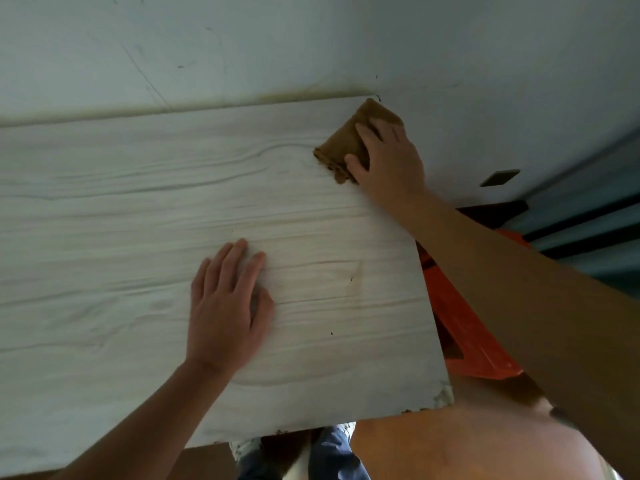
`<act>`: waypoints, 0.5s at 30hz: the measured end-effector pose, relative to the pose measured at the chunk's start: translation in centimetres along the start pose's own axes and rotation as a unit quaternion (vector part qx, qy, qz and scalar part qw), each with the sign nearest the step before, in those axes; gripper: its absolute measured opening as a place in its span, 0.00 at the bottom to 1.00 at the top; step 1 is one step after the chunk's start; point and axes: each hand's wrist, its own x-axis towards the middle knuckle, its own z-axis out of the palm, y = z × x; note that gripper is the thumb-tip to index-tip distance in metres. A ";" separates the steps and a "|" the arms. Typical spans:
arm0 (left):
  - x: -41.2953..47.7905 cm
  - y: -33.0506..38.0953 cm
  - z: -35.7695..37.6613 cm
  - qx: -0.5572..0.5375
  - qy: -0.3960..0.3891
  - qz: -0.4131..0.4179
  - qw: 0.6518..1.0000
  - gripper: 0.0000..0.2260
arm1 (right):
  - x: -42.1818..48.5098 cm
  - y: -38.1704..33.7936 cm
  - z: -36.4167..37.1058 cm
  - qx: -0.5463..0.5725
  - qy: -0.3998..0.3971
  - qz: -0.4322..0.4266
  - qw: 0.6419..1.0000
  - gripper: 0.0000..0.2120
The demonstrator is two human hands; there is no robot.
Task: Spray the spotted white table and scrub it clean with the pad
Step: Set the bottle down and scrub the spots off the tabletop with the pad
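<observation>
Your fingers [367,132] on the right hand [391,161] are curled over the top of the brown pad [346,142], with the thumb hooked against its near edge, so the pad is gripped and pressed down rather than just pushed flat. It sits at the far right corner of the white table [138,202], right up against the wall [242,46]. That grip looks chosen so you can drive the pad's corner into the joint, where a brownish stain [294,95] runs along the wall line.

Your left hand [225,299] lies in the middle of the table, well apart from the pad, fingers straight and spread, palm down, holding nothing. It looks like a brace: you are leaning far across, and the flat hand takes your weight and steadies the top while the other arm scrubs.

A few dark specks [331,333] show on the table between the left hand and the right edge, so the scrubbing is probably not finished there. No spray bottle is in view. An orange object [460,327] stands below the right edge of the table, under your right forearm; mind you don't knock it when you pull back.
</observation>
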 end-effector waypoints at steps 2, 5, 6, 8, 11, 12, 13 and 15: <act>0.1 -0.1 0.1 0.002 0.004 0.001 1.000 0.23 | -1.8 -0.3 0.3 0.016 0.013 0.002 1.000 0.30; 0.1 -0.1 0.1 0.007 0.008 0.003 1.000 0.23 | -6.8 -1.1 0.5 0.035 0.032 0.007 0.999 0.29; 0.1 -0.1 0.1 0.008 0.008 0.002 1.000 0.23 | -9.0 -1.4 0.4 0.040 0.032 0.006 0.999 0.29; 0.1 -0.1 0.1 0.008 0.005 0.000 1.000 0.24 | -13.9 -2.3 -0.1 0.053 0.013 0.004 0.999 0.29; 0.1 -0.1 0.0 0.007 -0.004 0.000 1.000 0.24 | -20.0 -3.0 -0.9 0.072 -0.033 -0.011 0.997 0.29; 0.1 -0.1 0.0 0.006 -0.005 -0.002 1.000 0.24 | -21.0 -3.0 -1.1 0.070 -0.043 -0.015 0.996 0.30; 0.0 -0.1 0.0 0.005 -0.006 -0.004 1.000 0.24 | -21.1 -2.7 -1.2 0.067 -0.051 -0.021 0.996 0.30; 0.0 0.0 0.1 0.003 -0.007 -0.006 1.000 0.24 | -19.1 -2.1 -1.0 0.054 -0.051 -0.035 0.997 0.31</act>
